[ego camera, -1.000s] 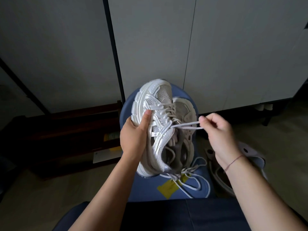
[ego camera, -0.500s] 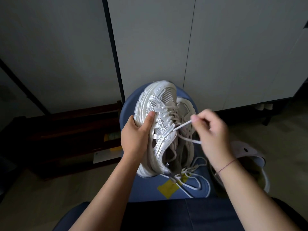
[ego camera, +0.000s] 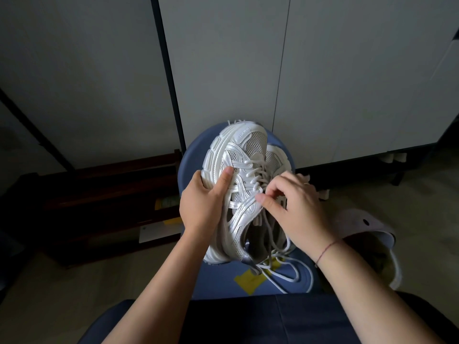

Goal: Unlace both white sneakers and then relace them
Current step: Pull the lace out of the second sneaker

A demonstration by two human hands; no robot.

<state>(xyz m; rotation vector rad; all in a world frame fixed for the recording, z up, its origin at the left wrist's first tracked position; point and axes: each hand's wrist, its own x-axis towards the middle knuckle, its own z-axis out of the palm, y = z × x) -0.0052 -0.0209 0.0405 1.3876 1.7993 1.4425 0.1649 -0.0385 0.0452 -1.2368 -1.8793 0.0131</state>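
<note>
Pale cabinet panels (ego camera: 223, 58) are filling the upper frame, with a dark low shelf (ego camera: 99, 194) sitting at middle left. A round blue stool (ego camera: 188, 170) is standing at centre and carrying the work.

The sneaker (ego camera: 238, 150) is lying tipped on its side on the stool. Its long axis is running from the toe at upper centre down to the heel at lower centre, the sole is facing left, and the lacing row is facing right. A second sneaker (ego camera: 278, 155) is tucked just behind it on the right.

The left hand (ego camera: 201, 207) is gripping the sole edge, with its thumb pressing across the upper. The right hand (ego camera: 298, 212) is nearer the lacing and is covering the middle of the row. Its fingers are curling down onto the crossings, but whether they are pinching a strand I cannot tell.

Loose lace ends (ego camera: 293, 271) are trailing off the heel over a patch of yellow tape (ego camera: 248, 281), below the right wrist. They look likely to snag a pull. A pale clog (ego camera: 360, 219) is lying on the floor at right, apart from the work.
</note>
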